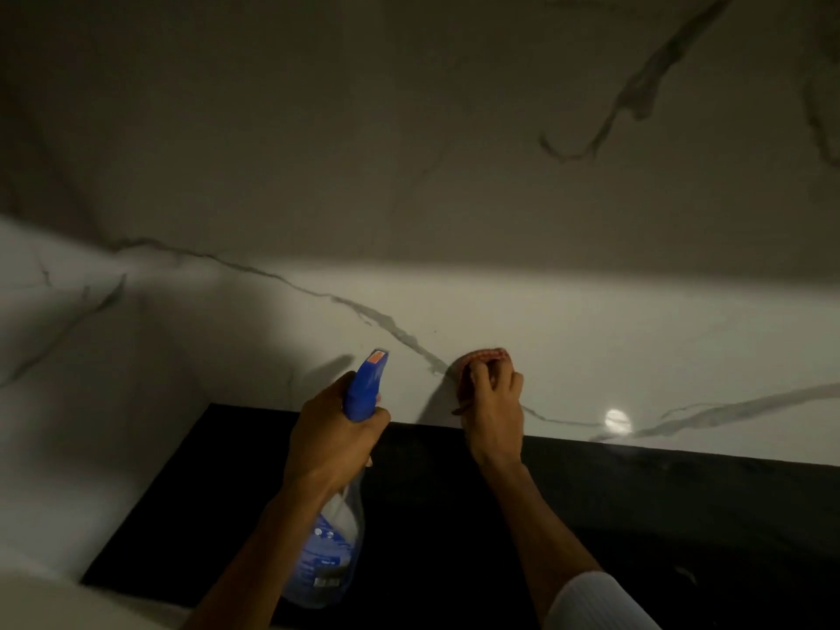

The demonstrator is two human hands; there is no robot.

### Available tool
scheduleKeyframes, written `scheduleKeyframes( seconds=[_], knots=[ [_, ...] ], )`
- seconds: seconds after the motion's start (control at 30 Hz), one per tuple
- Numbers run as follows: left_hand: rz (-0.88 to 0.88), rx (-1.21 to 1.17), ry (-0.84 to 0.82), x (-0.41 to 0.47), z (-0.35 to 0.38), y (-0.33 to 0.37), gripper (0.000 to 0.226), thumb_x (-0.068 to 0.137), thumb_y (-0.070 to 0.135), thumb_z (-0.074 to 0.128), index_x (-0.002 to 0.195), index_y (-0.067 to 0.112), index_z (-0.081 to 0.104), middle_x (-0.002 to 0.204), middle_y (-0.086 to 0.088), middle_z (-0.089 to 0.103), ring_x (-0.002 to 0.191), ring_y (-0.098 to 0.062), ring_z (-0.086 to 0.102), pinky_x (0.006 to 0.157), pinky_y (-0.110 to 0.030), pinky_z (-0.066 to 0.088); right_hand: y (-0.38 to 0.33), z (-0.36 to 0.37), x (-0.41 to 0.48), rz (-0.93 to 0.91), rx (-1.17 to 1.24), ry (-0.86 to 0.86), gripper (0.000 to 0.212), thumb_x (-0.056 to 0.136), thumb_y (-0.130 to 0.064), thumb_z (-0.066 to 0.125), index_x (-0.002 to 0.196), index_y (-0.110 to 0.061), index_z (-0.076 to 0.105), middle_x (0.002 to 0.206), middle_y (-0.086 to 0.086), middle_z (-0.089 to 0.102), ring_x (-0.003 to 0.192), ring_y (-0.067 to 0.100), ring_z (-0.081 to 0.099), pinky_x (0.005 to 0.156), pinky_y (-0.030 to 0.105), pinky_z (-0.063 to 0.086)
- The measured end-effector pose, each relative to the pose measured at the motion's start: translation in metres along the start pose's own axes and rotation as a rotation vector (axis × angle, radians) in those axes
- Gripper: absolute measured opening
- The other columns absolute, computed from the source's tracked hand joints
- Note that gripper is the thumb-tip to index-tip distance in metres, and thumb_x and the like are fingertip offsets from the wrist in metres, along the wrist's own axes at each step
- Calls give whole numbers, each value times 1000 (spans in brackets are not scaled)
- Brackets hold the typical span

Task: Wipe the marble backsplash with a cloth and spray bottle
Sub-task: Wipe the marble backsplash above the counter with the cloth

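The white marble backsplash with grey veins fills the upper view, its top half in shadow. My left hand grips the neck of a clear spray bottle with a blue trigger head, nozzle pointing at the wall. My right hand presses a bunched reddish cloth against the backsplash, just above the counter's back edge and right of a grey vein. Most of the cloth is hidden under my fingers.
A black countertop runs under both arms to the wall. A marble side wall closes the corner at the left. A bright light reflection shows low on the backsplash to the right.
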State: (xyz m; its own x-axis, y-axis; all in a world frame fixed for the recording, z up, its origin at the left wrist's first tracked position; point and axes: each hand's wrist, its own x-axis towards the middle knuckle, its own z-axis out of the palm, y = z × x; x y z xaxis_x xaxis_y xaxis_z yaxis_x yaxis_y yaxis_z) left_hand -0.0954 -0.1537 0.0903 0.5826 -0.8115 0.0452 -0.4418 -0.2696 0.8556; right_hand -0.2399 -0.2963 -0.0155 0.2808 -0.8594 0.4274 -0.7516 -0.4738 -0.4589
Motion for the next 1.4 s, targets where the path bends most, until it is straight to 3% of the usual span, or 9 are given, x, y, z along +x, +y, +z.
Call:
scheduleKeyframes(
  seconds=[0.13, 0.27, 0.37, 0.47, 0.7, 0.93, 1.13, 1.2, 1.4],
  knots=[
    [-65, -74, 116, -3, -18, -7, 23, 77, 7, 67, 62, 16, 51, 48, -1, 53, 36, -5, 52, 54, -26, 43, -22, 14, -5, -11, 85, -76, 72, 73, -6, 76, 135, -15, 40, 143, 13, 28, 124, 29, 37, 93, 45, 52],
    [-76, -105, 160, -5, -34, -19, 24, 77, 7, 66, 61, 17, 51, 50, -2, 53, 38, -6, 53, 53, -26, 41, -50, 34, -10, -203, 80, -503, 91, 68, -16, 82, 144, -23, 32, 149, 6, 22, 131, 26, 32, 109, 42, 37],
    [-69, -164, 167, -5, -46, -28, 16, 79, 5, 65, 71, 17, 59, 60, -3, 60, 45, -10, 57, 53, -26, 45, -68, 40, -18, -246, 223, -512, 59, 80, -4, 67, 135, -13, 46, 137, 9, 38, 117, 24, 44, 102, 34, 44],
    [-93, -301, 246, -5, -60, -38, 14, 81, 1, 65, 81, 15, 63, 65, -5, 63, 42, -6, 58, 44, -15, 46, -70, 31, -29, -7, 544, -369, 40, 84, 13, 52, 114, -10, 61, 120, 8, 54, 102, 19, 56, 89, 16, 46],
    [-3, -409, 410, 0, -91, -68, 18, 81, 0, 66, 80, 16, 60, 60, 1, 65, 58, -24, 65, 54, -31, 56, -52, -7, -49, 521, 1209, -176, 34, 90, 9, 51, 106, -15, 69, 106, 6, 70, 101, 26, 66, 86, 43, 55],
    [43, -400, 396, 5, -98, -70, 12, 81, -3, 65, 88, 6, 61, 57, 5, 66, 48, -3, 63, 50, -18, 52, -70, -29, 8, 194, 730, 304, 46, 82, 8, 60, 122, -13, 56, 134, 4, 45, 123, 16, 48, 99, 39, 50],
    [-45, -328, 387, 9, -98, -65, 15, 83, 7, 66, 76, -5, 62, 59, -17, 63, 35, -9, 56, 41, -18, 48, -99, 6, 24, 41, 362, 185, 44, 89, -21, 66, 123, -42, 47, 136, -4, 36, 117, 5, 43, 95, 14, 43],
    [-47, -275, 385, 10, -97, -66, 23, 81, 10, 67, 69, -7, 59, 55, -19, 61, 37, -14, 56, 49, -30, 52, -106, 20, 18, -108, 221, 130, 29, 96, -30, 55, 107, -57, 48, 123, -15, 43, 107, 10, 53, 85, 25, 54],
    [17, -375, 408, 6, -115, -69, 14, 81, 2, 66, 73, 10, 59, 54, 1, 62, 42, -4, 58, 45, -12, 47, -85, 59, -19, -43, 135, -202, 37, 86, -8, 64, 120, -21, 61, 132, -1, 48, 117, 18, 46, 97, 36, 47]
  ],
)
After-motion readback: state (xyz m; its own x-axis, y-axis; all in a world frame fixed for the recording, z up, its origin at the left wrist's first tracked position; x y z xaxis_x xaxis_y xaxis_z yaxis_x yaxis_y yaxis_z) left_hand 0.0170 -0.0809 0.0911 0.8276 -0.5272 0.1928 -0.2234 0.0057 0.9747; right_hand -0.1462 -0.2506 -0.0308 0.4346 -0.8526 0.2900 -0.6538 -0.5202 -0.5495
